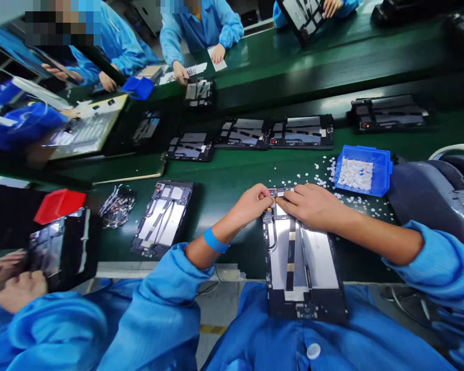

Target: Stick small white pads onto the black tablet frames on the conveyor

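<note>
An opened tablet [317, 257] with its inner parts bare lies in front of me, its near end jutting past the bench edge against my body. My left hand [255, 202], with a blue band on the wrist, is closed in a pinch at the tablet's far left corner. Right beside it, my right hand [313, 203] has its fingers bent together and pressed onto the tablet's far end. Whatever is between the fingertips of either hand is too small or hidden to make out.
A blue bin [363, 170] holds small white pieces, some scattered around it. A dark grey machine [436, 190] stands at right. Another opened tablet [164, 216] and a pile of small metallic strips [118, 206] lie left. Several tablets line the green belt. Co-workers sit opposite and at left.
</note>
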### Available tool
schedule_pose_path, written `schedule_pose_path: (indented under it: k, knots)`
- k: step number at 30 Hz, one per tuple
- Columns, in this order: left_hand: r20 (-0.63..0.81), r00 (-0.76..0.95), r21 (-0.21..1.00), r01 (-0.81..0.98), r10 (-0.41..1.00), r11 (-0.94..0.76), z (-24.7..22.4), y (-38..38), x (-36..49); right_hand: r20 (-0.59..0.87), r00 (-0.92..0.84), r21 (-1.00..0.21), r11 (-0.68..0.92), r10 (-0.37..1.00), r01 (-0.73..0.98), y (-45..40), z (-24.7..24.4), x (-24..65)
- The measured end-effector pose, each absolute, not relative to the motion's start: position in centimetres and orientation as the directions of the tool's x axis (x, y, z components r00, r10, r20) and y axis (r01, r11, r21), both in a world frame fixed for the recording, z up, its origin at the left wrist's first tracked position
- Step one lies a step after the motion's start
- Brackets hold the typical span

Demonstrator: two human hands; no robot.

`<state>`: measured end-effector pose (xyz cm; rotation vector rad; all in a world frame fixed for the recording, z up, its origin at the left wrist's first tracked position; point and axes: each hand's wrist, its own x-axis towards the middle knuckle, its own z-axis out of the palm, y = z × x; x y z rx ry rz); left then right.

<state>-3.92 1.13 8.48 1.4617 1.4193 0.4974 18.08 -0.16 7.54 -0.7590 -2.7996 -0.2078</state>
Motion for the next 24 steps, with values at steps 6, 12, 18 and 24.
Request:
schedule_pose_path:
  k: [6,12,18,24]
  knots:
    - [-0.302,0.257,0.836,0.534,0.918,0.126,8.0,0.9,-4.3,0.248,-0.836,0.08,0.85,0.489,0.521,-0.4,7.4,18.1]
    - [-0.201,0.316,0.825,0.566,0.927,-0.014,8.2,0.5,-4.8,0.312,-0.807,0.021,0.846,0.5,0.533,0.1,7.2,18.3]
    - [-0.09,0.106,0.774,0.633,0.99,0.002,7.8,-6.0,-7.2,0.352,-0.363,-0.332,0.477,0.863,0.814,-5.7,7.9,23.7]
    - [-0.115,0.313,0.818,0.569,0.943,-0.089,6.6,-13.3,-6.2,-0.056,-0.395,-0.569,0.296,0.917,0.767,-12.2,9.9,23.1]
